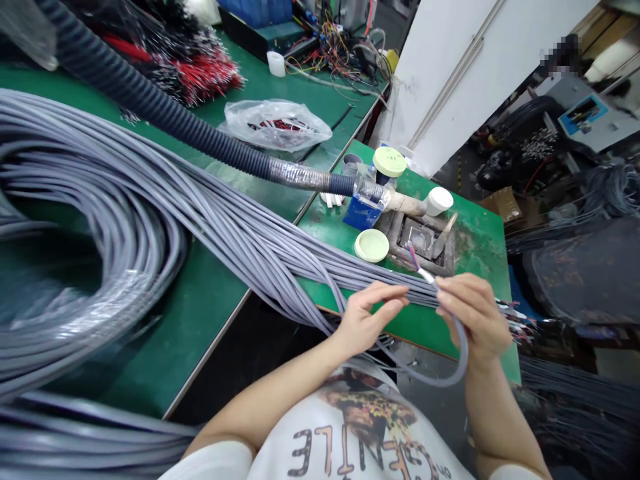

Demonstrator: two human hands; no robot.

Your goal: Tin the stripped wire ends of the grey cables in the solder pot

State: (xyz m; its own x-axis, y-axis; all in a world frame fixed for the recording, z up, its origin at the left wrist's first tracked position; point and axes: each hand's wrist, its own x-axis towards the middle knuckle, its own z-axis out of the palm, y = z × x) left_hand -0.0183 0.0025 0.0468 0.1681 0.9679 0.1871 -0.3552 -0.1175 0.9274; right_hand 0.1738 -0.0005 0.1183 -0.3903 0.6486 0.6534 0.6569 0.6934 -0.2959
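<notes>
My right hand (pixel 475 317) pinches a grey cable (pixel 463 360) near its stripped end. Thin coloured wires (pixel 413 257) stick out of that end, towards a square metal pot (pixel 419 240) on the small green table. The cable loops down below my right hand. My left hand (pixel 371 315) is apart from the cable end, thumb and fingers spread with nothing between them, in front of the long grey cable bundle (pixel 280 257). A scraper-like tool (pixel 444 237) rests on the pot's right side.
A ribbed hose (pixel 200 133) crosses above the bundle to a nozzle (pixel 405 203) by the pot. Around it stand a pale green lid (pixel 371 245), a green-topped jar (pixel 389 162) and a white cup (pixel 439 200). A plastic bag (pixel 277 125) lies behind.
</notes>
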